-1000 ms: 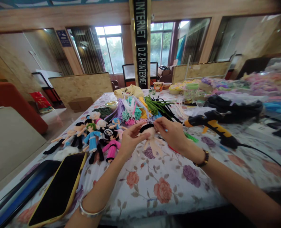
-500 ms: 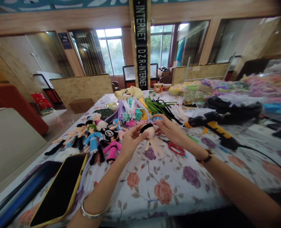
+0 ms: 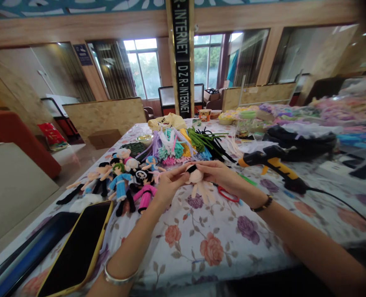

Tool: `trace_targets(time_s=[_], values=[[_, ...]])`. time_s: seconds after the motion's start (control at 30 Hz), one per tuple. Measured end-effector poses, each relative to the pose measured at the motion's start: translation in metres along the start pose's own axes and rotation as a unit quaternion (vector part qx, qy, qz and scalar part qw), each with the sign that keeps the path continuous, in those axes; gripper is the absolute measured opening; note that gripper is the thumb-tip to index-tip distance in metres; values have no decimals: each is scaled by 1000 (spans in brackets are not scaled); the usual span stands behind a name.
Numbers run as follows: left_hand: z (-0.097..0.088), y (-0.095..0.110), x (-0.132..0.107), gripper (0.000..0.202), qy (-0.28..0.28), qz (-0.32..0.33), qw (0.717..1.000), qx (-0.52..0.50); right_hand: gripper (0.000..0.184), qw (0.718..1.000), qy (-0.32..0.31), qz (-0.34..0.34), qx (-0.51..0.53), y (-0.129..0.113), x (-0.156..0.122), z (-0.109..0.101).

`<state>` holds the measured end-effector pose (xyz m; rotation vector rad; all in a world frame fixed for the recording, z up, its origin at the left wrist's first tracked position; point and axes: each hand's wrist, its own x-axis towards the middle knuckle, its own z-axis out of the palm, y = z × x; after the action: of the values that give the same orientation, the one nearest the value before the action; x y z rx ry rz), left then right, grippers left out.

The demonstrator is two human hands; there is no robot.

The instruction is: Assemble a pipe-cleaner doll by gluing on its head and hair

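A small pale doll (image 3: 196, 175) with a round head, a black strip (image 3: 189, 169) on top and limp cream limbs is held above the flowered tablecloth. My left hand (image 3: 172, 181) is closed on the left side of its head, thumb in front. From the other side, my right hand (image 3: 215, 172) pinches at the top of the head by the black strip. Red-handled scissors (image 3: 228, 194) lie partly hidden behind my right wrist. Finished-looking dolls in blue (image 3: 121, 185) and pink (image 3: 145, 194) clothes lie to the left of my left hand.
A black and yellow glue gun (image 3: 272, 165) rests on the right, its cord trailing off. Bundles of coloured pipe cleaners (image 3: 173, 146) lie behind the hands. A yellow-cased phone (image 3: 76, 251) is at front left. Piled craft material (image 3: 334, 107) fills the far right.
My right hand has come down from above the doll and its fingers now touch the top of the head. The left hand keeps its hold, with the black strip seen from a different angle.
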<state>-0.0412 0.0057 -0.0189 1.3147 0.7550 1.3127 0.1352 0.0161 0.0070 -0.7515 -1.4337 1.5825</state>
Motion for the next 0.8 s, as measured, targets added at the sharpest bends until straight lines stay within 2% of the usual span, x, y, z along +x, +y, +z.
trace_targets(time_s=[0.2,0.43,0.8], values=[[-2,5,0,43,-25,-3,1000,-13,33,1000,-13,-1,-7,-2,-5,-1],[-1,-1,0,44,-24,15,1000,-8,32,999,-7,-18,-41,-4,-4,-2],[-2,3,-2,39,-3,57,996,71,36,999,-4,-23,-41,-1,-6,-1]])
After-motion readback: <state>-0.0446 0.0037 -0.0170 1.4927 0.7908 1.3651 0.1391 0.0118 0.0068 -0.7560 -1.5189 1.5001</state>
